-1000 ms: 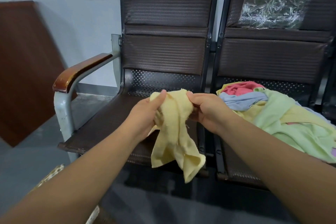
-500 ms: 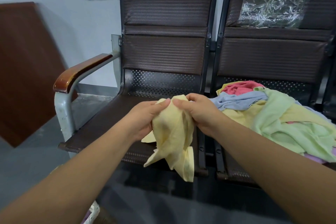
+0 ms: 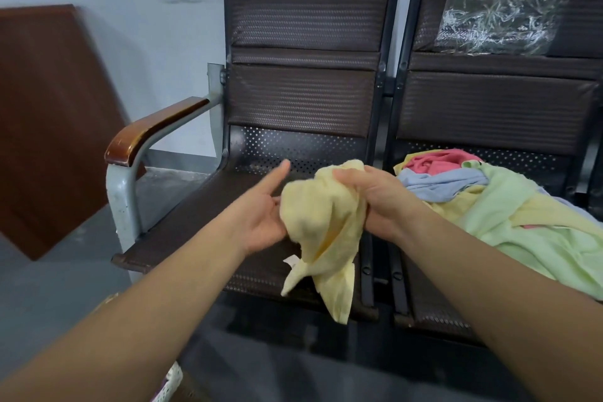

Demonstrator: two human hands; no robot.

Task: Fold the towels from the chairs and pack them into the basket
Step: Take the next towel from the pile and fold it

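Observation:
A crumpled pale yellow towel [image 3: 323, 235] hangs over the front of the left chair seat [image 3: 202, 232]. My right hand [image 3: 375, 196] grips its upper part, fingers curled round the cloth. My left hand [image 3: 264, 206] is beside the towel with its thumb raised and palm turned up; its fingers reach under the cloth and are partly hidden. A pile of towels [image 3: 509, 212] in pink, blue, green and yellow lies on the right chair seat. A bit of white woven basket [image 3: 169, 383] shows at the bottom edge, under my left forearm.
Two dark brown chairs stand joined against a pale wall. The left one has a wooden armrest [image 3: 150, 130] on a grey metal frame. Clear plastic wrap [image 3: 499, 13] covers part of the right backrest. A brown board [image 3: 49, 121] leans at the far left.
My left hand has let go of the towel's top and opened beside it, thumb up. The right hand still holds the towel, which has shifted slightly right and bunched up.

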